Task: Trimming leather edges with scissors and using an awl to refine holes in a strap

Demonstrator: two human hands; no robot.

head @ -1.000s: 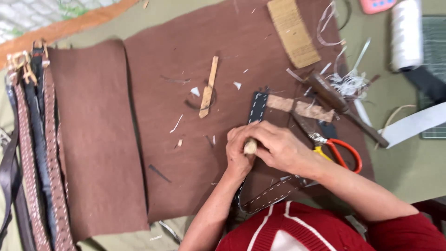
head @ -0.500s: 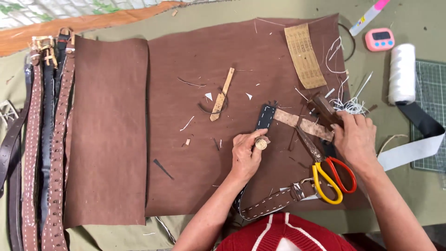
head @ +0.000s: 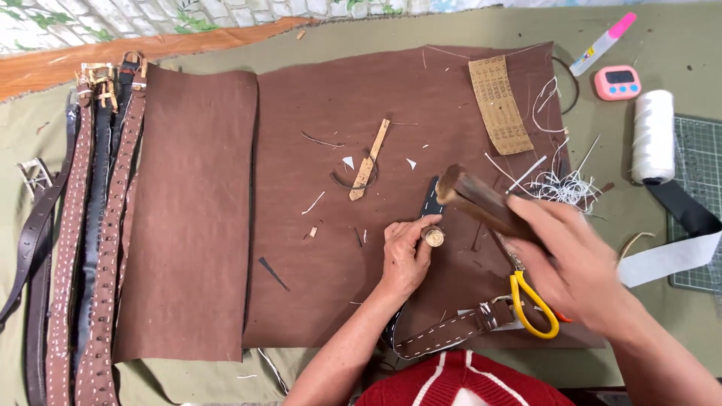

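The left hand (head: 406,252) is closed around the wooden head of a punch tool (head: 432,237), which is held upright on a dark stitched belt strap (head: 432,197); the strap lies on the large brown leather sheet (head: 331,225), right of that sheet's middle. The right hand (head: 583,263) is clamped on the handle of a wooden mallet (head: 477,199); the mallet head is seen above and just right of the punch, clear of it and slightly blurred. Yellow-handled scissors (head: 532,304) lie below the right hand, near the sheet's lower right edge, partly hidden by the hand; a buckled belt end (head: 459,331) runs along the sheet's lower edge. A pale wooden strip (head: 370,159) and small offcuts are noted near the sheet's middle; open leather is seen left of the left hand as far as the sheet's left edge. A second brown sheet (head: 188,218) abuts that left edge; a row of studded belts (head: 90,248) lies beyond it, at the worktop's left margin. A perforated tan strip (head: 498,105) lies at the sheet's upper right; loose white thread scraps (head: 568,184) lie at its right edge; a white thread spool (head: 653,135), a pink timer (head: 618,81) and a green cutting mat (head: 699,203) stand off the sheet to the right on the green worktop (head: 677,37).
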